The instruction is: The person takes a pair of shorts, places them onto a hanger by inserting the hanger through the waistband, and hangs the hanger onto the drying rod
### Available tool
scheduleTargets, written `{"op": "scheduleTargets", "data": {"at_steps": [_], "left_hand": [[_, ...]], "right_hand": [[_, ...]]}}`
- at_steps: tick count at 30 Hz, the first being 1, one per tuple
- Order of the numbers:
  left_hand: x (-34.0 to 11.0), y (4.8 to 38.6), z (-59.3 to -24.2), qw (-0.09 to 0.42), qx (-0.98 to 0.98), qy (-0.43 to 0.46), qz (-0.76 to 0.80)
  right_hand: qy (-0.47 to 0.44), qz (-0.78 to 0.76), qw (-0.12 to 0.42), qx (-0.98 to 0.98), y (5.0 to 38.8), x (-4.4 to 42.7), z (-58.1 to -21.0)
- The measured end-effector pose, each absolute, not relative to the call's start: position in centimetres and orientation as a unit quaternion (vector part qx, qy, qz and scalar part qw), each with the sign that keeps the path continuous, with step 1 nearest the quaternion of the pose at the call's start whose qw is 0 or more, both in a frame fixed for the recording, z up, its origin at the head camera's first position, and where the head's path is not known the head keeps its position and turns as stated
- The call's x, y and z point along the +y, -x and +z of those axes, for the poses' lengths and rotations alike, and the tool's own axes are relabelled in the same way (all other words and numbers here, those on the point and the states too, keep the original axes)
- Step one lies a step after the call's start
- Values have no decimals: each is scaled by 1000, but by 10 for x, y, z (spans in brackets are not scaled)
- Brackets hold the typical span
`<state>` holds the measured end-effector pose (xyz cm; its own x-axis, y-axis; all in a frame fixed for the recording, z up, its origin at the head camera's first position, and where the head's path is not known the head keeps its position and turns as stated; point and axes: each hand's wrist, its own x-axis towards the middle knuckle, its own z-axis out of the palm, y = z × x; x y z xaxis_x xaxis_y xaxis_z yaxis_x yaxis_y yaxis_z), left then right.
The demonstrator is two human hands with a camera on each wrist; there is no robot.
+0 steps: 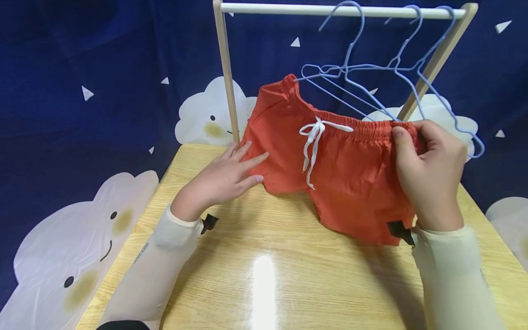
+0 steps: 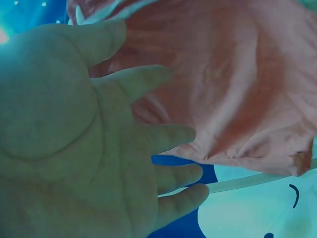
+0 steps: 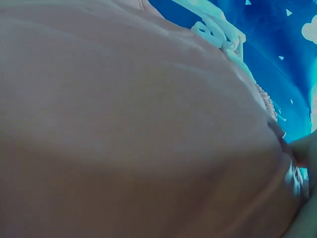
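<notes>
Red shorts (image 1: 363, 183) with a white drawstring (image 1: 315, 131) hang tilted, the left end of their elastic waistband up over one end of a blue wire hanger (image 1: 350, 50). My right hand (image 1: 437, 169) pinches the right end of the waistband between thumb and fingers. My left hand (image 1: 218, 178) is at the left leg, fingers spread and straight. In the left wrist view, the left hand (image 2: 99, 129) shows its open palm beside the cloth. Cloth fills most of the right wrist view, with only part of the right hand (image 3: 307, 198) at the edge.
A rack with a white bar (image 1: 280, 8) and wooden posts (image 1: 227, 68) stands at the back of the wooden table (image 1: 231, 266). Two more blue hangers (image 1: 398, 59) hang at its right. Behind is a dark blue cloth (image 1: 123, 41) with clouds.
</notes>
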<state>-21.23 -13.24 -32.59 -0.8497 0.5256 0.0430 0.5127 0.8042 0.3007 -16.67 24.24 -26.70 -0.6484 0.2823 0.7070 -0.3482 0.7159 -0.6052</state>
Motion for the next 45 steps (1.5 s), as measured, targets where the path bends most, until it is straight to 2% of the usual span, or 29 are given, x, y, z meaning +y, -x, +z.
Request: {"op": "scheduleTargets", "data": {"at_steps": [6,17,28,45], "left_hand": [[-133,211,-326,55,948,-275,148],[-133,211,-328,51,948,-277,148],[-133,211,-329,63,949,-275,143],[-132,213,-329,78,951,-265,142]], "right_hand": [[-16,360,407,-839,189,229,-242],[-38,356,390,-848,231,209,-223],[-55,331,359,-871,254,194,-247],[-62,356,342,-868,259,185,-278]]}}
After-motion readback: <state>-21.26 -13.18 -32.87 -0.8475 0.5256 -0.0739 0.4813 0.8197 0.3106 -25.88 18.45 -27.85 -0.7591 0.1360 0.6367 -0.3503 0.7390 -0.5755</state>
